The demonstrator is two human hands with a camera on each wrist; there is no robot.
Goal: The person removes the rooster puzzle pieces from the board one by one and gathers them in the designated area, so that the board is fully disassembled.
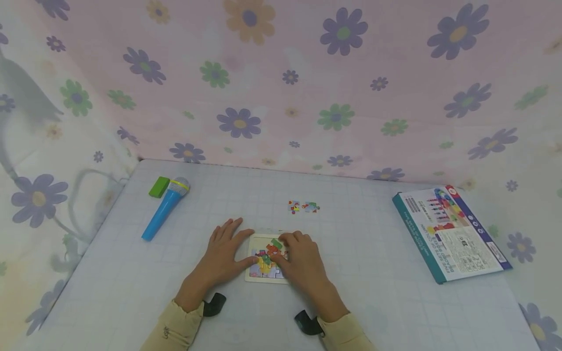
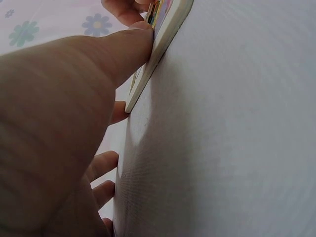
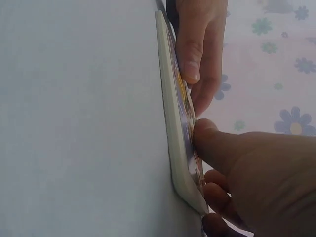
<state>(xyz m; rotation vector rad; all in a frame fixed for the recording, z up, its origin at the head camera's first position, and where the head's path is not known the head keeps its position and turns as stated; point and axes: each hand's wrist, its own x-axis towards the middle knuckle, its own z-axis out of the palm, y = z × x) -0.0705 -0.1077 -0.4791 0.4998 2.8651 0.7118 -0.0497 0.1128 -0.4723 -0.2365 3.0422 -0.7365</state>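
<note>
Right hand: grip pinches the puzzle board, thumb on the picture face and fingers curled at the upper right edge, presumably to press the pieces flat. Left hand: grip spread, thumb and index finger touching the board's left side, probably bracing it against sliding. Board lies on the tabletop between both hands. Just beyond it lie two loose pieces, side by side, seemingly placed for easy view and reach. Further out, a toy microphone lies just beside a green block at left, and a flat box lies at right; these apparently sit aside to leave working room. Box bears a barcode and print, "SETS OF COLUMN" the likeliest reading; finer text illegible. Lettering on the left sleeve is uncertain.
</note>
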